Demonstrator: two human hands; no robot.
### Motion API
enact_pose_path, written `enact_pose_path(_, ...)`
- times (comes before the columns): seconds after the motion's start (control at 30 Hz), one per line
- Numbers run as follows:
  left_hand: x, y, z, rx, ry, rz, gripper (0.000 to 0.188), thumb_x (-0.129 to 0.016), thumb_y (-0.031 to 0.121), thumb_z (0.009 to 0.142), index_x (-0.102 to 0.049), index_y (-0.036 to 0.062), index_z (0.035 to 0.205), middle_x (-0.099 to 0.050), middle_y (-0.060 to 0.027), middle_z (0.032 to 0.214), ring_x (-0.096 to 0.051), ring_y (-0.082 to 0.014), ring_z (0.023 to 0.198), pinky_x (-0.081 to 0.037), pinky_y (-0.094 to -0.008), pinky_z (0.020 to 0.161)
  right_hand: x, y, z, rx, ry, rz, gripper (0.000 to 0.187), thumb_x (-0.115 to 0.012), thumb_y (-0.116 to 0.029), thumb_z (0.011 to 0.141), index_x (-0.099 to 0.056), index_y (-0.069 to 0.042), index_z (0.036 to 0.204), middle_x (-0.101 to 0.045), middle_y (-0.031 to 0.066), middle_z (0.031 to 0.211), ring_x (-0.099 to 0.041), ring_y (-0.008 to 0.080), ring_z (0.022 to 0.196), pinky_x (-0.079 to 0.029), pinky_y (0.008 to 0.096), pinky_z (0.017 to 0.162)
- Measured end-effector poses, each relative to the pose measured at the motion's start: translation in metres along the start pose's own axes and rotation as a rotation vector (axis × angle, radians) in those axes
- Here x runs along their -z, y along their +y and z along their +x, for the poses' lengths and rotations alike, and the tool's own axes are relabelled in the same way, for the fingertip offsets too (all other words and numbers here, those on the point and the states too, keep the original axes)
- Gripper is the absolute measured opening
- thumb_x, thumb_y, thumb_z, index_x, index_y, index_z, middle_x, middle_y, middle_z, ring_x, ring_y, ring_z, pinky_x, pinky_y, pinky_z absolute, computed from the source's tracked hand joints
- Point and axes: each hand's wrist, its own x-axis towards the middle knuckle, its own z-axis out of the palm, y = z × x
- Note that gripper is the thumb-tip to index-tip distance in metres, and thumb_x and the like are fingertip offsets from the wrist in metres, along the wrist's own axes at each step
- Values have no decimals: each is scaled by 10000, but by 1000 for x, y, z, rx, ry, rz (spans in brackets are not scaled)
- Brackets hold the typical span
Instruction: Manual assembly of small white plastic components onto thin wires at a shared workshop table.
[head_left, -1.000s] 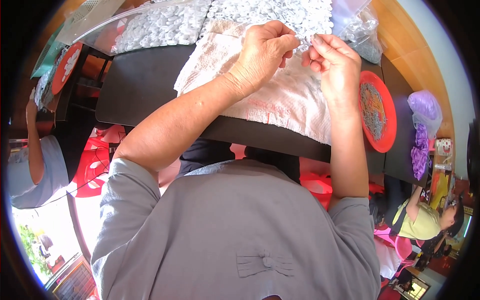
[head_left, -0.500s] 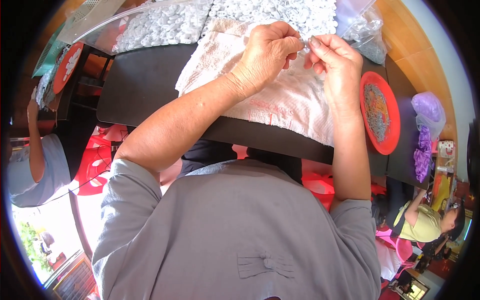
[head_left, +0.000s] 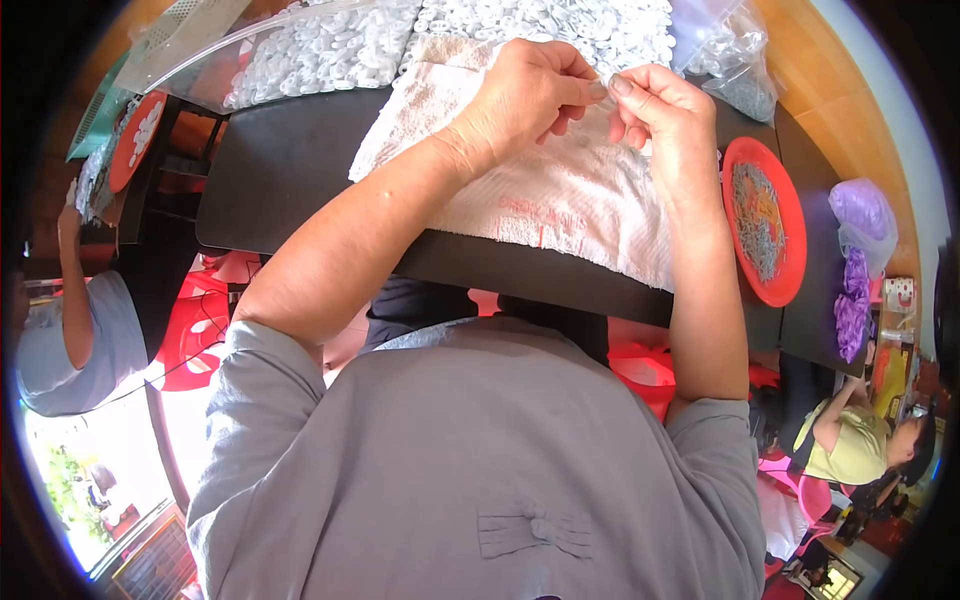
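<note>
Over a pale towel [head_left: 560, 205] my left hand [head_left: 535, 95] and my right hand [head_left: 668, 115] meet, fingertips almost touching. Thumb and forefinger of each are pinched together, the other fingers curled. Whatever sits between the fingertips is too small to name. Just beyond the hands lies a heap of small white plastic pieces [head_left: 545, 18], with more white pieces [head_left: 325, 52] to its left, by a clear plastic edge. Right of my right forearm stands a red oval plate [head_left: 793, 225] holding thin grey pieces [head_left: 757, 215].
The dark table [head_left: 285, 160] runs under the towel. A clear plastic bag [head_left: 740, 75] of grey pieces stands at far right, with purple bags [head_left: 862, 215] near the right edge. One person [head_left: 80, 330] works at left beside another red plate [head_left: 135, 145]; another person [head_left: 850, 440] sits at right.
Both hands stay pinched close together; my right hand has shifted slightly left, and its fingertips have dipped a little. The view has shifted slightly.
</note>
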Motion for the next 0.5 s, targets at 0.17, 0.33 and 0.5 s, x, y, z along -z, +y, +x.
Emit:
enact_pose_path(0.17,20,8,6,16,-57,130,120,-645,77,777,-656,-23,843,-574,-29,619,-505,-78,491,-392,-225,430,-6,4,-1,17,-17,-24,127,-633,-127,881,-637,-17,819,-502,-24,613,-493,68,546,-317,194,518)
enact_pose_path(0.33,36,11,10,95,134,-38,164,-568,37,712,-644,-38,835,-590,-70,637,-523,-130,493,-407,-252,433,-17,24,-3,334,-81,-616,100,-642,-126,868,-626,-29,848,-552,-4,621,-503,84,549,-373,225,511)
enact_pose_path(0.5,29,12,7,125,115,45,170,-567,39,716,-656,-49,831,-597,-75,620,-537,-128,492,-423,-254,435,-31,25,-12,535,-145,-1155,85,-598,-129,827,-591,-55,869,-647,133,783,-620,350,695,-474,451,616)
